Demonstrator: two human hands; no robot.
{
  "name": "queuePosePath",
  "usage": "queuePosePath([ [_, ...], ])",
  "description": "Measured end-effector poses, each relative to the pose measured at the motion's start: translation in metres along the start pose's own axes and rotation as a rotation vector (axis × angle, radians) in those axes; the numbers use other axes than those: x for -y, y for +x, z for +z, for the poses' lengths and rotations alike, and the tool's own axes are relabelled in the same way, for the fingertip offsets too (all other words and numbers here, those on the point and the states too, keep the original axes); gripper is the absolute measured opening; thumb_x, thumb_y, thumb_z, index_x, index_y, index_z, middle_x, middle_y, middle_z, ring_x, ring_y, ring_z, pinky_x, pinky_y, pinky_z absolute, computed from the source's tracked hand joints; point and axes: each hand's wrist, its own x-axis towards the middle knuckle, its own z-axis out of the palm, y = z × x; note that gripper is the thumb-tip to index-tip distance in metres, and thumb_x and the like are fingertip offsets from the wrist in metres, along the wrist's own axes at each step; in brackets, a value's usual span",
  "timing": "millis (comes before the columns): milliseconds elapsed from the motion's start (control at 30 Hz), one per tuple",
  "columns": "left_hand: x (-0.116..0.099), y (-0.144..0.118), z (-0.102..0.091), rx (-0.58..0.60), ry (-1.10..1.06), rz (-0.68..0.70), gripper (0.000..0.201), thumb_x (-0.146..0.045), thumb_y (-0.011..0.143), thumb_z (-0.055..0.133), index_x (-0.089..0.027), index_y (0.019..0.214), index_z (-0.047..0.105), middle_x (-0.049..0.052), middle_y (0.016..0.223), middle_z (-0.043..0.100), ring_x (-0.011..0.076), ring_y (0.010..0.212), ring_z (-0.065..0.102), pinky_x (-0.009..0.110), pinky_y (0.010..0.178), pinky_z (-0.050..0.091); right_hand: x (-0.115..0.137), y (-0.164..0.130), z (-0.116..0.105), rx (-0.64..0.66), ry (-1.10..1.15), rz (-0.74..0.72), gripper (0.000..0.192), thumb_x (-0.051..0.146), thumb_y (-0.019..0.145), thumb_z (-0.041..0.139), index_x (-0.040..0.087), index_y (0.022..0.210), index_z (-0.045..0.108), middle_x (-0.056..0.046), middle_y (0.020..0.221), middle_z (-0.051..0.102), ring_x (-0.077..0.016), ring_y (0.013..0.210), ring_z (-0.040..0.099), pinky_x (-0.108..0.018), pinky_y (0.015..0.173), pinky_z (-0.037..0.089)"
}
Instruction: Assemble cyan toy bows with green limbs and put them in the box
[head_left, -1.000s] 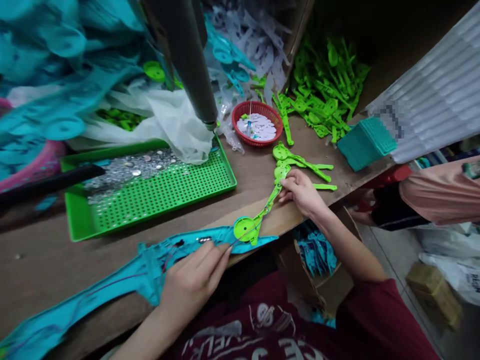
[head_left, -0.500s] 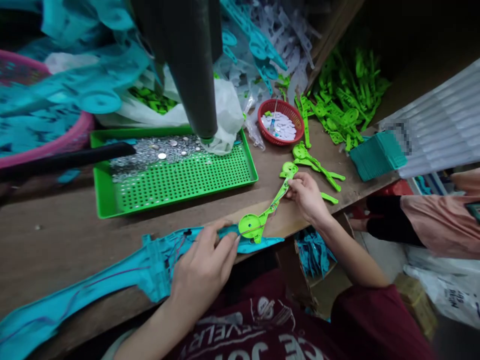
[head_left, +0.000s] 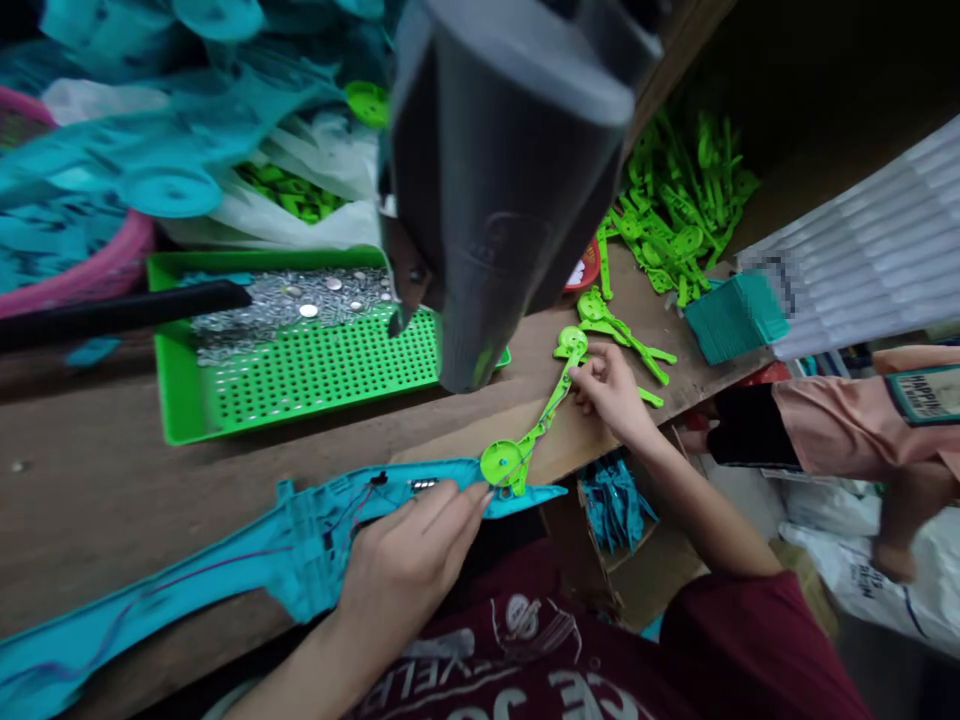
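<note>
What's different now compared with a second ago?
The dark hanging tool has swung rightward and closer to the camera, now hiding most of the red basket. Little else changed: the left hand remains beside the round end of the green piece, the right hand at its upper part, and the green tray in place.

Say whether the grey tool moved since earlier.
Yes: the grey tool has shifted nearer, its lower end from far edge to near edge of the green tray.
</note>
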Motion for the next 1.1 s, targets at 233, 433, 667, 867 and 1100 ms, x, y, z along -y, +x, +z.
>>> queuePosePath([
  [233,0.0,-0.012,-0.007,0.114,0.05,-0.069,0.026,-0.02,0.103,0.046,-0.016,0.086,0.066,0.007,0.093,0.067,0.0126,0.066,0.064,0.024,0.055,0.047,0.0,-0.022,-0.005,0.051,-0.352,-0.306,0.017,0.031,0.089,0.06,0.021,0.103,0.059,0.001,0.077,0.06,-0.014,0.065,0.054,-0.03,0.067,0.044],
  [433,0.001,-0.004,-0.007,0.162,0.153,0.002,0.03,-0.02,0.103,0.042,-0.019,0.08,0.061,0.009,0.108,0.073,0.0185,0.082,0.072,0.029,0.063,0.053,-0.01,0.02,-0.033,0.099,-0.279,-0.371,0.02,0.038,0.088,0.064,0.022,0.099,0.066,-0.001,0.083,0.065,-0.0172,0.074,0.058,-0.031,0.071,0.045],
  [667,0.0,0.003,-0.01,0.145,0.147,0.01,0.033,-0.02,0.104,0.038,-0.019,0.08,0.061,0.009,0.101,0.075,0.0202,0.082,0.073,0.031,0.067,0.054,0.005,0.005,-0.036,0.031,-0.458,-0.812,0.009,0.03,0.093,0.061,0.024,0.098,0.066,-0.004,0.087,0.064,-0.0189,0.077,0.056,-0.034,0.072,0.047],
  [867,-0.001,0.007,-0.007,0.115,0.149,-0.018,0.026,-0.019,0.104,0.041,-0.018,0.085,0.059,0.008,0.095,0.075,0.0196,0.079,0.073,0.031,0.065,0.053,0.005,-0.052,0.011,0.417,-0.657,-1.159,0.014,0.017,0.1,0.052,0.017,0.097,0.066,-0.007,0.088,0.065,-0.0167,0.081,0.056,-0.028,0.071,0.047],
  [1100,0.001,0.007,-0.009,0.134,0.076,-0.036,0.027,-0.02,0.104,0.039,-0.019,0.086,0.059,0.007,0.095,0.074,0.0186,0.078,0.073,0.031,0.069,0.056,0.006,-0.055,0.024,0.412,-0.739,-0.957,0.028,0.02,0.104,0.043,0.017,0.083,0.06,-0.006,0.081,0.058,-0.0174,0.079,0.051,-0.028,0.072,0.043],
])
